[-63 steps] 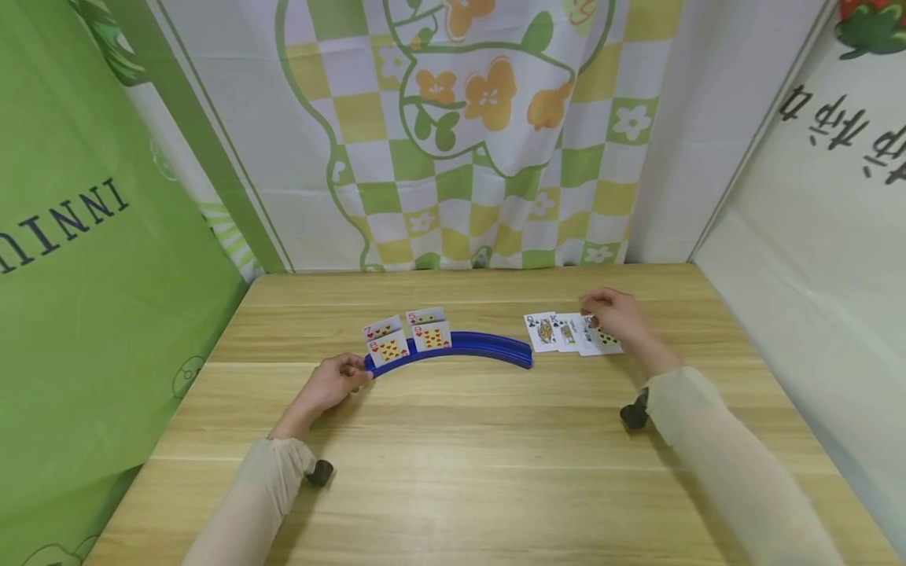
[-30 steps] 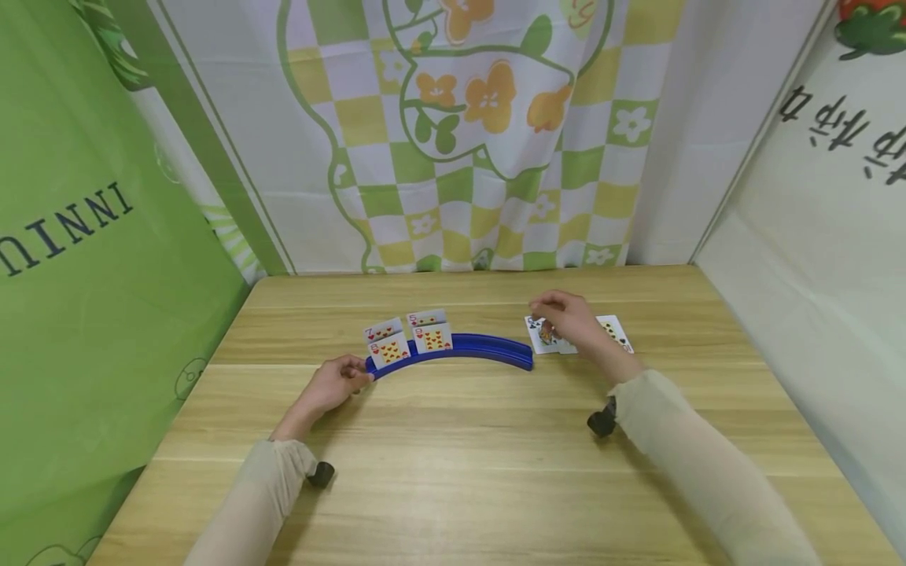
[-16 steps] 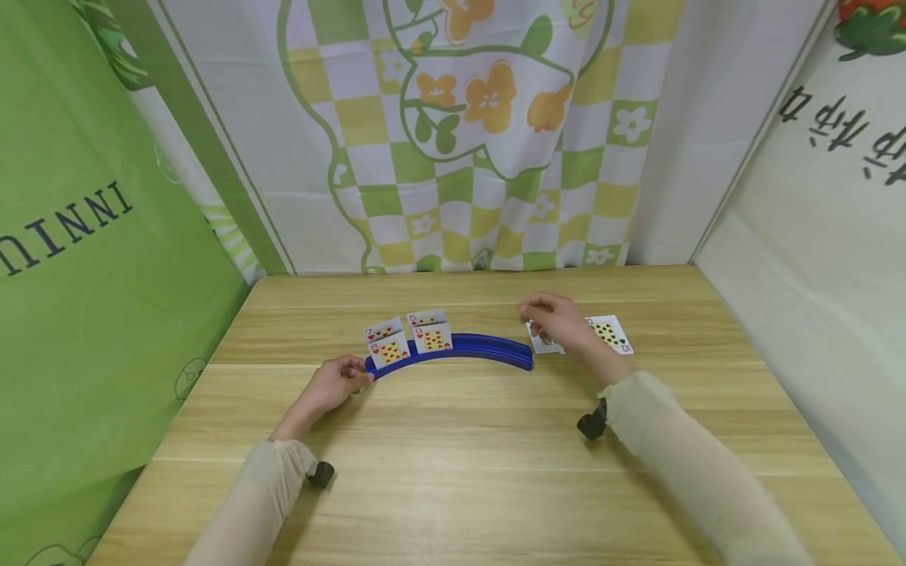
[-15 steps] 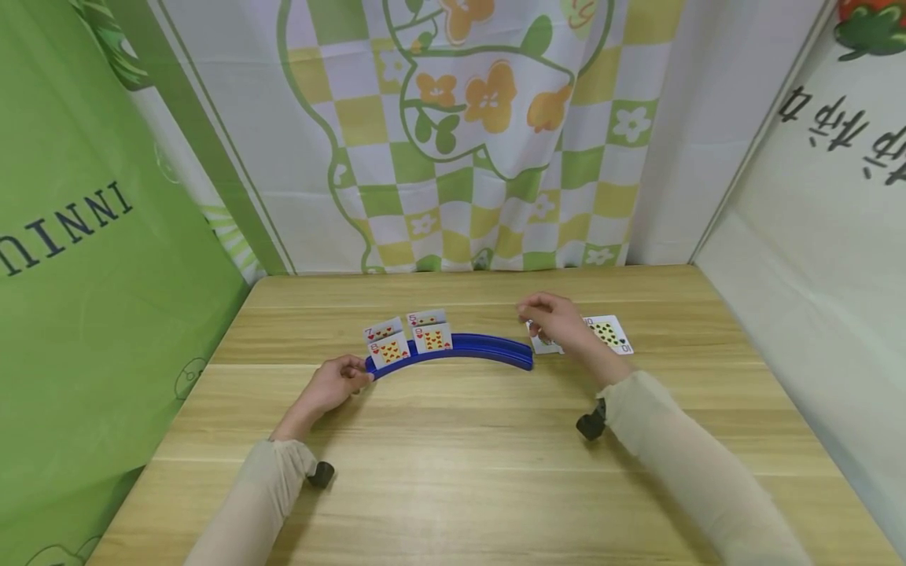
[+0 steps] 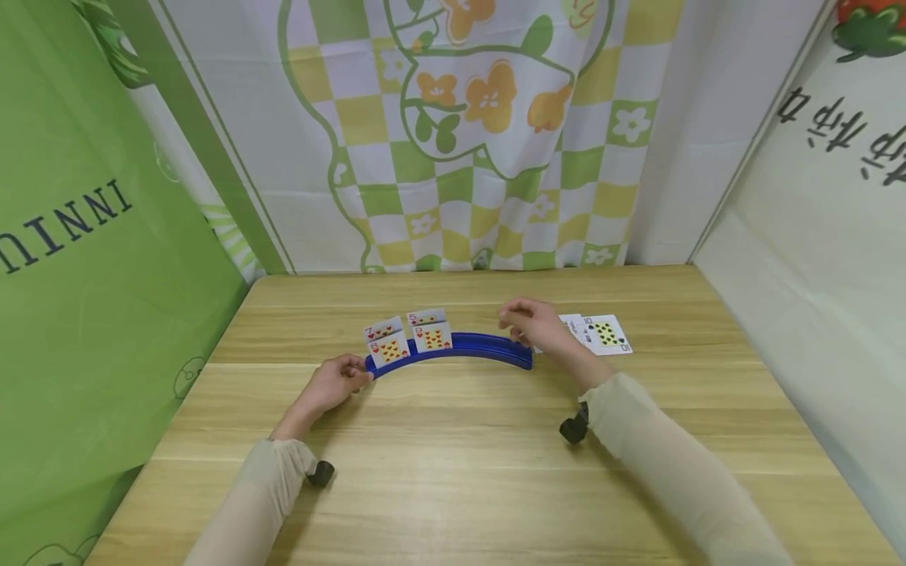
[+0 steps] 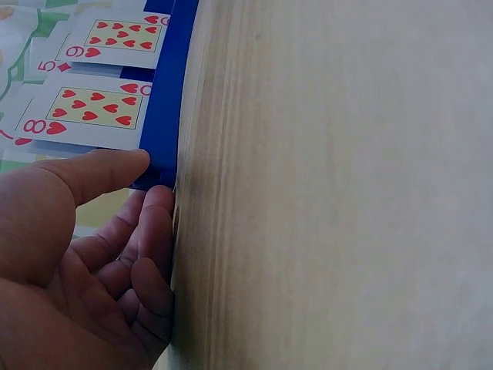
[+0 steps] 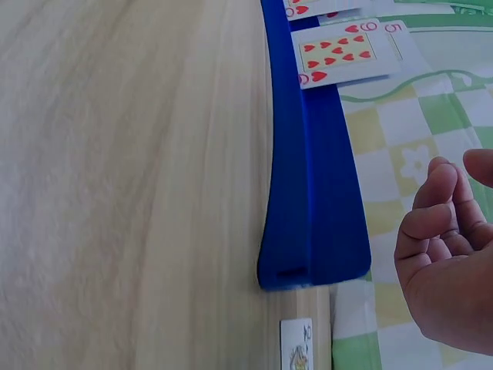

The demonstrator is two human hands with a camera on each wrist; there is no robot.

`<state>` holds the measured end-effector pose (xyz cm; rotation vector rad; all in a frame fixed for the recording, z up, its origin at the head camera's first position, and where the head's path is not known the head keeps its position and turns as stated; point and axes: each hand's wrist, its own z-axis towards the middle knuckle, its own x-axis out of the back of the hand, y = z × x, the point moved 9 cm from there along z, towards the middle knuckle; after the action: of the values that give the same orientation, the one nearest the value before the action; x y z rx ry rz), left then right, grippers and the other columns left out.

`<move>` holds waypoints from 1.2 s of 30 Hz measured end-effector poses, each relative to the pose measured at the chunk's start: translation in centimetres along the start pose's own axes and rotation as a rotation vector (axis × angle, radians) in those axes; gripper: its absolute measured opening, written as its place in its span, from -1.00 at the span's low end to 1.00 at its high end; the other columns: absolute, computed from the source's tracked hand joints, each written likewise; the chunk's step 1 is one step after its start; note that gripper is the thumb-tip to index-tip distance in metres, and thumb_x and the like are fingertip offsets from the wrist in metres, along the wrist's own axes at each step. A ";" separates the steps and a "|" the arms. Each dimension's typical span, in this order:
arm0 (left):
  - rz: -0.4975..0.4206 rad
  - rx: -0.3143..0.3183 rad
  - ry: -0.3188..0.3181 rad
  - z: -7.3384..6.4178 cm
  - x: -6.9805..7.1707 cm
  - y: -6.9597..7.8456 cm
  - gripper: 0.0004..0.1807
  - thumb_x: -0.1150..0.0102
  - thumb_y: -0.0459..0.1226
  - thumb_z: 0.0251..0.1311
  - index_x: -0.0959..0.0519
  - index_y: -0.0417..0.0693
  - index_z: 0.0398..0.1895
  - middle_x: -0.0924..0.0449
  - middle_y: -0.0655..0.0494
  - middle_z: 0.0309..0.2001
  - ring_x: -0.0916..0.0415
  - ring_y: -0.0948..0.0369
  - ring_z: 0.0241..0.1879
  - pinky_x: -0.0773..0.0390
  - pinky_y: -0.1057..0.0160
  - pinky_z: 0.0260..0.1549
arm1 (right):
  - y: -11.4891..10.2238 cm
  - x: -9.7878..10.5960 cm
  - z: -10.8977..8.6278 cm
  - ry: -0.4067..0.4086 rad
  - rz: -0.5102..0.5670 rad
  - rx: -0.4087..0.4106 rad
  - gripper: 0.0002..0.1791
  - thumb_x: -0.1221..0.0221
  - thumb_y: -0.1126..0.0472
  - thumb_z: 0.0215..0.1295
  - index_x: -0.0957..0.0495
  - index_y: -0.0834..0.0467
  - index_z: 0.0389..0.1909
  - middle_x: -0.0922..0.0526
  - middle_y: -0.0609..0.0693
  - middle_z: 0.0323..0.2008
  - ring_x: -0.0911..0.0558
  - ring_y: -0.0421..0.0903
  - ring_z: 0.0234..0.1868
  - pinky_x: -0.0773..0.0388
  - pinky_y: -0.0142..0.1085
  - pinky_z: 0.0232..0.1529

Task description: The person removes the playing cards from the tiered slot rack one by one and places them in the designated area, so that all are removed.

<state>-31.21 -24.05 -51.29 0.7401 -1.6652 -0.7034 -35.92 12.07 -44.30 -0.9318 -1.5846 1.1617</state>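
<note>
A: Rack, qty & loc?
B: 1 pc., blue, curved, mid-table, toward the back.
A: Contents?
B: 4 cards, 2 prs., standing w/ a lean. Pr. 1, L end: 8 of hearts in front, 7 of hearts behind. Pr. 2, beside it: 9 of hearts in front, 5 of diamonds behind.
A: Loose stock?
B: Min. 2, face up, R of rack: black 10, plus 1 part-hidden card next to it. Exact qty can't tell; hand blocks view.
A: L hand?
B: Clamped on rack's L end, thumb on top.
A: R hand?
B: Near rack's R end; fingers loosely bent, thumb apart from them.
A: Misc.?
B: 2 pale sleeves, 2 blk. wrist cams, 1 checked curtain at back.
</note>
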 end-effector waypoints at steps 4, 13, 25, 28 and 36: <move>0.002 0.008 0.000 -0.1 0.0 0.0 -0.67 -0.27 -0.21 0.27 -0.55 -0.20 0.01 -0.62 0.03 -0.31 -0.47 0.21 -0.42 -0.46 0.31 -0.45 | 0.0 -0.7 0.1 -0.014 -0.006 -0.003 -0.72 -0.10 0.12 0.48 -0.53 0.22 0.04 -0.64 0.19 -0.12 -0.53 -0.15 -0.43 -0.43 -0.37 -0.44; 0.013 -0.007 0.004 0.0 0.0 -0.1 -0.66 -0.27 -0.22 0.27 -0.55 -0.23 0.02 -0.65 0.00 -0.28 -0.49 0.22 -0.42 -0.47 0.30 -0.43 | -0.2 -2.1 0.4 -0.029 -0.021 0.014 -0.71 -0.09 0.13 0.48 -0.54 0.22 0.05 -0.65 0.26 -0.09 -0.52 -0.14 -0.45 -0.42 -0.36 -0.48; 0.016 -0.022 0.006 0.0 0.1 0.1 -0.67 -0.28 -0.22 0.25 -0.56 -0.22 0.00 -0.66 0.01 -0.29 -0.50 0.20 -0.42 -0.47 0.30 -0.43 | -0.4 -3.8 0.7 -0.056 -0.028 -0.002 -0.67 -0.08 0.11 0.49 -0.53 0.24 0.09 -0.65 0.21 -0.07 -0.52 -0.11 -0.41 -0.44 -0.36 -0.43; 0.018 -0.022 0.010 0.0 0.1 0.1 -0.67 -0.28 -0.22 0.25 -0.57 -0.22 0.00 -0.66 0.01 -0.29 -0.49 0.21 -0.42 -0.47 0.30 -0.44 | -0.5 -4.4 0.8 -0.068 -0.012 0.003 -0.66 -0.09 0.12 0.48 -0.52 0.26 0.10 -0.64 0.24 -0.07 -0.51 -0.09 -0.40 -0.43 -0.36 -0.43; 0.014 -0.016 0.007 0.1 0.1 0.0 -0.66 -0.28 -0.21 0.25 -0.57 -0.21 0.01 -0.65 0.02 -0.29 -0.48 0.21 -0.43 -0.46 0.31 -0.46 | -0.6 -5.6 1.3 -0.053 -0.024 0.015 -0.70 -0.14 0.15 0.43 -0.57 0.23 0.04 -0.67 0.24 -0.11 -0.51 -0.13 -0.44 -0.42 -0.36 -0.48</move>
<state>-31.28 -24.15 -51.27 0.7175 -1.6550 -0.7028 -35.65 6.40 -45.19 -0.8760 -1.6231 1.1887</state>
